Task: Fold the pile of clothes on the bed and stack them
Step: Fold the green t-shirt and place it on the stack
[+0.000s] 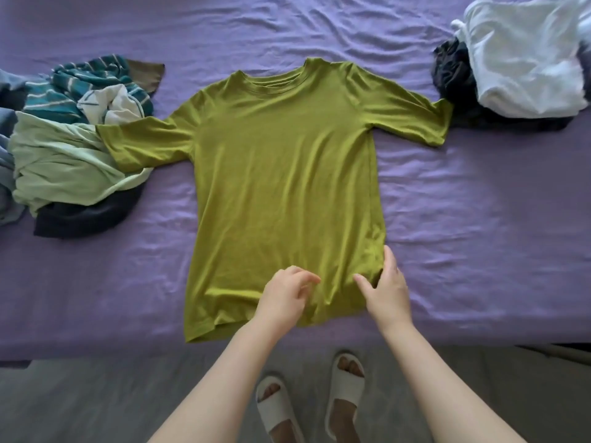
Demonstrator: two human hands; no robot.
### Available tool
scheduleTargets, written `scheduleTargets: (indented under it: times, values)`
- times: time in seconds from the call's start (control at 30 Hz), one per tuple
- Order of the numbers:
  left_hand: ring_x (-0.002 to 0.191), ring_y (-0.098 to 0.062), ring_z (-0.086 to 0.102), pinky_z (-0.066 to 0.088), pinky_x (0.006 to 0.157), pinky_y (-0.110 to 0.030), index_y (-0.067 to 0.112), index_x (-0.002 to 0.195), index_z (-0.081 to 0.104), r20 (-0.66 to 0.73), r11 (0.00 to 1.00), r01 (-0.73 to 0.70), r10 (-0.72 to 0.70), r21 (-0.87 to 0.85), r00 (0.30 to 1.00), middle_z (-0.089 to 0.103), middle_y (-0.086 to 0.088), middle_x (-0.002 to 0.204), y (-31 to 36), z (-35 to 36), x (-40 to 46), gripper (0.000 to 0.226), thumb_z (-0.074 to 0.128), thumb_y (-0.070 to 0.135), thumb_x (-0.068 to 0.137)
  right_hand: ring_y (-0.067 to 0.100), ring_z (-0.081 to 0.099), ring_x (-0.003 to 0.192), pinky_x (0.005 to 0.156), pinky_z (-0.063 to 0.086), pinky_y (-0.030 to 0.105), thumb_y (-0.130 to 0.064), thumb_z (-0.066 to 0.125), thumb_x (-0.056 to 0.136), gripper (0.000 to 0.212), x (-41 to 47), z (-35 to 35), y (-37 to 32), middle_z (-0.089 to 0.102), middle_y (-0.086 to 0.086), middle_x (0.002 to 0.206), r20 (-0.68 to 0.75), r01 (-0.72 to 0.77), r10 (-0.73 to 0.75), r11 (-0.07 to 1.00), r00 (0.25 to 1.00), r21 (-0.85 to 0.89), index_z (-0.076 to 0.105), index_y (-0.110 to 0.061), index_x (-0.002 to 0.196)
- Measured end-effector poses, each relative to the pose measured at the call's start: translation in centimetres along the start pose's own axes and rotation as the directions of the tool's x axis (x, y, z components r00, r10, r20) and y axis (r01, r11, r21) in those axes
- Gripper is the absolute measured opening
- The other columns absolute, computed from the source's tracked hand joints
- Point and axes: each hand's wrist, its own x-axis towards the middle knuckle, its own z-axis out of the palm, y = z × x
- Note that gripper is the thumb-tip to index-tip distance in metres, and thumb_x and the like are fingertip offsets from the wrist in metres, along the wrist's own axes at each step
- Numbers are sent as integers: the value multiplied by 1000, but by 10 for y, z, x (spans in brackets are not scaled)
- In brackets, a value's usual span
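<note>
An olive-green T-shirt point(284, 174) lies flat on the purple bed point(479, 219), collar away from me, both sleeves spread out. My left hand point(286, 294) hovers over the shirt's lower middle near the hem, fingers loosely curled and holding nothing. My right hand point(388, 284) rests at the shirt's lower right edge, fingers straight and spread, touching the fabric. A pile of unfolded clothes point(73, 148) sits at the left, under the shirt's left sleeve. At the far right lies a white garment point(524, 59) on top of dark ones point(454, 71).
The bed's near edge runs across the bottom of the view, with grey floor point(96, 404) below it. My feet in white slippers point(278, 407) stand close to the bed. Wrinkled purple sheet shows beyond the shirt's collar.
</note>
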Motion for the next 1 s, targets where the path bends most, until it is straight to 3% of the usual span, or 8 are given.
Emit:
scheduleTargets:
  times: [0.1,0.23,0.3,0.43,0.57,0.77,0.9,1.0]
  values:
    - [110,-24,53,40,97,-33,13,116,67,-43,1000,15,-16,-14,999,60,-5,117,12,13,13,32,48,2,93,32,54,116,91,36,31,-14,60,90,57,6,-5,1,58,15,130,-82,8,2,994,997,110,39,-11,142]
    - [117,-26,45,40,96,-36,18,120,65,-151,982,76,-50,175,987,56,-4,125,3,13,9,32,52,9,92,35,58,102,78,38,36,-19,55,93,28,-4,-32,27,67,17,105,-124,-139,159,979,980,152,59,-8,119]
    - [127,-23,35,38,99,-35,25,125,60,-90,949,138,-117,285,989,48,-3,135,-1,11,7,33,51,18,95,36,58,96,72,36,35,-21,57,92,17,-7,-43,39,68,15,96,-116,-171,183,980,976,102,64,-7,100]
    - [136,-21,25,32,106,-32,35,129,55,26,924,100,-118,369,993,36,-4,145,6,17,3,37,53,28,93,27,56,87,68,32,29,-12,53,94,16,0,-43,36,65,8,92,-167,-89,123,976,978,201,64,-6,104]
    - [131,-19,32,31,103,-31,31,122,63,19,955,4,-9,295,1000,46,-1,137,15,29,1,31,56,28,92,15,55,83,72,38,25,-12,58,91,14,7,-34,32,65,0,89,-239,-50,147,929,960,367,67,-11,102]
    - [118,-25,47,40,97,-37,18,111,70,-70,988,-83,92,126,993,59,-6,123,31,33,-1,22,57,16,93,5,60,77,74,50,17,-7,65,87,17,-3,-40,41,68,-9,84,-72,-99,199,730,977,676,69,-23,92]
    - [121,-26,45,38,100,-35,16,119,66,-31,989,-105,109,102,994,56,-7,130,38,34,-8,28,51,12,96,1,60,63,53,51,18,-10,62,90,12,-16,-44,34,68,-2,80,-22,-121,171,777,985,618,63,-19,97]
    - [130,-23,37,34,104,-34,26,131,57,71,976,-104,92,189,993,45,-2,143,38,37,-11,34,45,22,99,21,59,65,49,52,36,-29,56,94,16,-23,-52,34,60,5,74,-101,-160,201,935,974,317,56,-16,86]
